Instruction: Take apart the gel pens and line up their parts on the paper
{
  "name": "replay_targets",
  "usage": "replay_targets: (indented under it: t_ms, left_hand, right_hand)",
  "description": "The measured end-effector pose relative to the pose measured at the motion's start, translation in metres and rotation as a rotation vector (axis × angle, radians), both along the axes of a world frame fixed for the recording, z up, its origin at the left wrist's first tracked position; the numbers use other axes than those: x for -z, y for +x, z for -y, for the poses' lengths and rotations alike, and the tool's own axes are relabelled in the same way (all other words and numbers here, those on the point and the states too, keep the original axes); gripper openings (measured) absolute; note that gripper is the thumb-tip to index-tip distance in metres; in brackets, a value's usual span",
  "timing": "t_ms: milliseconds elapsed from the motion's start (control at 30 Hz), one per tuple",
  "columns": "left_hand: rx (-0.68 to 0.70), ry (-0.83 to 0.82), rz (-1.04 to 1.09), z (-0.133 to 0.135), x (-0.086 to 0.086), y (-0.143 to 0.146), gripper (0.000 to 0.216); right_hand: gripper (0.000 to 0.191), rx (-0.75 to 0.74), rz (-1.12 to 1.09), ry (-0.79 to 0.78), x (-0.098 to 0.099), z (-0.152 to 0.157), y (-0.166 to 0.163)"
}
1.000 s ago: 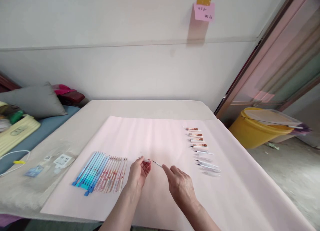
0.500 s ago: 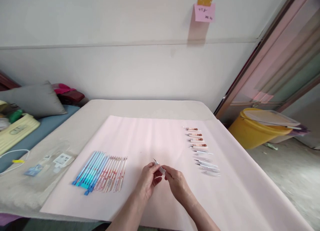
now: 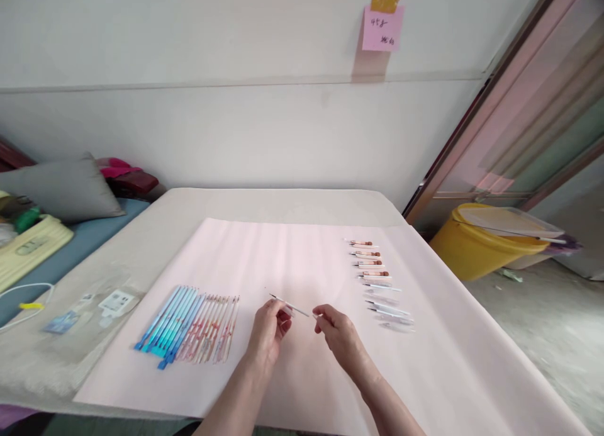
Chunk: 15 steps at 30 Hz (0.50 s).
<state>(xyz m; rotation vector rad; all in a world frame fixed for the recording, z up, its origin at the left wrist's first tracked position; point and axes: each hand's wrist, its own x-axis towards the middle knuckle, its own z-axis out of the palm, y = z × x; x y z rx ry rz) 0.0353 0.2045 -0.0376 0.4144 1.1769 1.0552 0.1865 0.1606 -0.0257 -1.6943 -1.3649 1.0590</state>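
Observation:
A thin pen refill (image 3: 300,311) with a dark tip is pinched in my left hand (image 3: 267,328), its pale tube pointing right. A small clear piece also shows among those fingers, too small to name. My right hand (image 3: 338,330) is closed just beyond the refill's end, fingertips pressed together on a tiny pale thing that I cannot make out. On the right of the pink sheet lie disassembled pens: brown-topped barrels (image 3: 372,264) with refills beside them, and clear parts with white refills (image 3: 387,308).
Blue pens (image 3: 172,316) and red-patterned clear pens (image 3: 212,326) lie in a row on the pink sheet (image 3: 283,253). A clear plastic bag (image 3: 92,316) rests left on the cloth. A yellow bin (image 3: 467,250) stands right; a grey pillow (image 3: 70,187) sits at far left.
My hands have moved apart from a shared hold on the clear pen. The refill is now exposed lengthwise in my left hand, and my right hand has drawn slightly to the right.

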Motion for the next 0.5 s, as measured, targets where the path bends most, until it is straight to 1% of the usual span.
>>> replay_targets:
  t_ms: [133, 200, 300, 367, 433, 500]
  left_hand:
    - [0.003, -0.012, 0.020, 0.001, 0.000, 0.001, 0.010]
    - [0.064, -0.019, 0.031, 0.004, -0.001, 0.004, 0.010]
    - [0.208, -0.025, 0.041, 0.013, -0.003, 0.012, 0.010]
    - [0.281, -0.027, 0.038, 0.020, -0.003, 0.017, 0.012]
    - [0.308, -0.025, 0.044, 0.026, -0.003, 0.022, 0.015]
    - [0.302, -0.021, 0.057, 0.029, -0.003, 0.025, 0.018]
  right_hand:
    - [0.025, 0.057, -0.086, 0.003, 0.005, -0.003, 0.000]
    - [0.026, 0.086, -0.128, 0.006, 0.005, -0.004, -0.001]
    - [0.028, 0.134, -0.199, 0.005, 0.007, -0.004, -0.005]
    - [0.028, 0.148, -0.232, 0.007, 0.010, -0.004, -0.008]
    - [0.027, 0.139, -0.233, 0.042, 0.014, -0.004, -0.012]
    - [0.027, 0.126, -0.214, 0.097, 0.017, -0.004, -0.015]
